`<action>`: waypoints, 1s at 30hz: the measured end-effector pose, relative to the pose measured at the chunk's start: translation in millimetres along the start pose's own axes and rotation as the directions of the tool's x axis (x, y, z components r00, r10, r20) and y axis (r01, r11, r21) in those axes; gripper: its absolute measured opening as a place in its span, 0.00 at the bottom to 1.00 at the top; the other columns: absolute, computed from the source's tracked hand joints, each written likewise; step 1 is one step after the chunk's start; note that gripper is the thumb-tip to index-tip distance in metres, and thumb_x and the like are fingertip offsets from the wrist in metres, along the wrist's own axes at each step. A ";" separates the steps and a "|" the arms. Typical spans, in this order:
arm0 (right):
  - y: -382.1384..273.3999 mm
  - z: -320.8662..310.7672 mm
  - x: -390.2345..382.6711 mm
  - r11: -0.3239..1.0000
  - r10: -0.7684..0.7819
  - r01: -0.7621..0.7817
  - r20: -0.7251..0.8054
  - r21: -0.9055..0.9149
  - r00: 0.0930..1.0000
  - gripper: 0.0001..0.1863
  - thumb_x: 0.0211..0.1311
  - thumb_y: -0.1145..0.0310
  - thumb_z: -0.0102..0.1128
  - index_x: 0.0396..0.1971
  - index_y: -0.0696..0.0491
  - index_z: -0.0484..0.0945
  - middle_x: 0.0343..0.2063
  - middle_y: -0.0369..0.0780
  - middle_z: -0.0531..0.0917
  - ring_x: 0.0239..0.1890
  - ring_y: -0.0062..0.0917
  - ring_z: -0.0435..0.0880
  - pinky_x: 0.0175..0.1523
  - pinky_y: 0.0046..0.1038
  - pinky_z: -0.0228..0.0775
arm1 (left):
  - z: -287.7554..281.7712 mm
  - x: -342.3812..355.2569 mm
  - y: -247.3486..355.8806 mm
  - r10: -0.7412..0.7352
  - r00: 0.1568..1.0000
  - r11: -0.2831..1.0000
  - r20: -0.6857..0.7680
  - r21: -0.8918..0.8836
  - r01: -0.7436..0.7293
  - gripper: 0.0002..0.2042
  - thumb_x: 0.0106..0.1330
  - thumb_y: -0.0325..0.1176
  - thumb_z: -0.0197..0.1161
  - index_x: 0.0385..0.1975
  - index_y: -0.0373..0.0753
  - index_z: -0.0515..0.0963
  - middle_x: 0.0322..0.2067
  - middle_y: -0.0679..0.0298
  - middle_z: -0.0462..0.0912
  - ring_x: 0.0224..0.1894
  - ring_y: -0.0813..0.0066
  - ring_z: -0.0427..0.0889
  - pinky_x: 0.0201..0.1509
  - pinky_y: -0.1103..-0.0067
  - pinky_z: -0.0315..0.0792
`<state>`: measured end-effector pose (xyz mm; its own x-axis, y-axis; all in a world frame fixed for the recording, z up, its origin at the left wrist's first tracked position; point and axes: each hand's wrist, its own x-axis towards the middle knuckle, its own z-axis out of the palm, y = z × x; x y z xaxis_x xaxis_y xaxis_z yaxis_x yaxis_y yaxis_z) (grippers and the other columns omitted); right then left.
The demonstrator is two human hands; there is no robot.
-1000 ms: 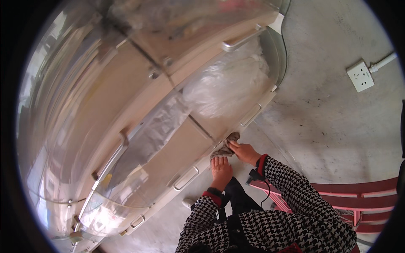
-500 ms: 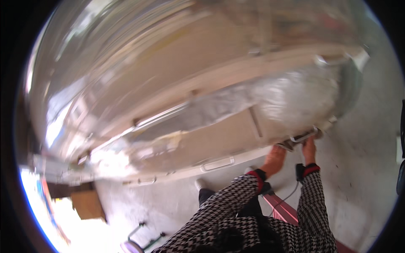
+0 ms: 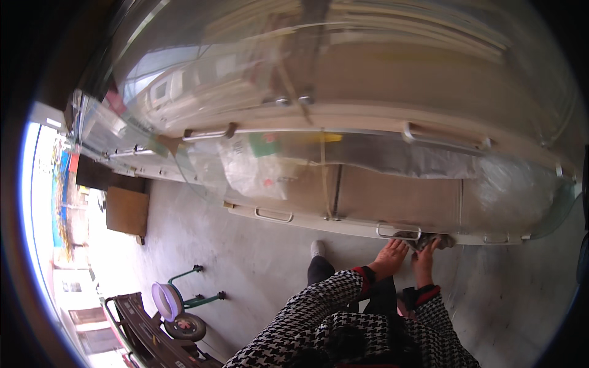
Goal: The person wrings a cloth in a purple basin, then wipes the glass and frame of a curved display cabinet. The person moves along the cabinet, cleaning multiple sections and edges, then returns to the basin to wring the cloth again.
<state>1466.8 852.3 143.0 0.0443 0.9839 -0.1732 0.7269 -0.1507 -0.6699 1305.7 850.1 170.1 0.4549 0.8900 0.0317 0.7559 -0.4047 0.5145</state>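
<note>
A grey-brown crumpled cloth (image 3: 443,241) is on the cream lower rail (image 3: 325,224) of a curved glass display case, beside a metal handle (image 3: 399,237). My left hand (image 3: 388,259) reaches to the handle and the cloth's left part with fingers stretched out flat. My right hand (image 3: 423,264) is closed on the cloth, just right of my left. Behind the glass lie a clear plastic bundle (image 3: 512,190), a grey sheet (image 3: 423,159) and a white bag (image 3: 248,165) on a tan board.
A brown box (image 3: 126,208) stands at the left by a bright opening. At the lower left are a dark cart (image 3: 141,331) with a wheel (image 3: 185,326), and a green frame (image 3: 202,302) with a lavender basin (image 3: 165,300). My foot (image 3: 317,248) is on the grey floor (image 3: 257,257).
My view has swung round, so the case now runs nearly level and the doorway shows at the left. My hands have shifted rightward in view, still at the cloth on the rail.
</note>
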 end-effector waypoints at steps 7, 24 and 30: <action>-120.8 100.9 -34.5 0.976 -0.212 0.218 0.285 0.012 0.935 0.35 0.44 0.77 0.55 0.56 0.59 0.54 0.58 0.62 0.46 0.41 0.53 0.72 0.41 0.41 0.71 | -58.6 -93.4 -84.8 -0.260 0.955 0.964 -0.140 0.015 0.265 0.19 0.48 0.33 0.53 0.40 0.32 0.71 0.42 0.52 0.72 0.51 0.56 0.68 0.60 0.65 0.56; -329.8 273.1 -80.4 0.936 -0.215 0.325 0.511 -0.136 0.833 0.33 0.41 0.72 0.59 0.47 0.65 0.53 0.54 0.68 0.47 0.36 0.58 0.73 0.38 0.45 0.71 | -167.0 -271.0 -268.5 -0.509 0.812 0.826 -0.286 0.102 0.554 0.14 0.50 0.32 0.51 0.38 0.38 0.73 0.43 0.59 0.74 0.51 0.63 0.68 0.60 0.66 0.56; -356.7 302.8 -85.6 0.944 -0.289 0.320 0.273 -0.079 0.918 0.30 0.42 0.73 0.59 0.44 0.63 0.54 0.53 0.65 0.50 0.38 0.58 0.71 0.41 0.46 0.69 | -178.2 -275.0 -273.6 -0.510 0.833 0.844 -0.214 0.061 0.533 0.17 0.49 0.35 0.56 0.39 0.38 0.73 0.44 0.57 0.72 0.54 0.60 0.65 0.62 0.66 0.53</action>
<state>996.2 792.7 178.2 -0.3559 0.9203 -0.1624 0.7546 0.1806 -0.6308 889.9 753.5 173.3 -0.1073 0.9928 -0.0532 0.9089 0.1196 0.3994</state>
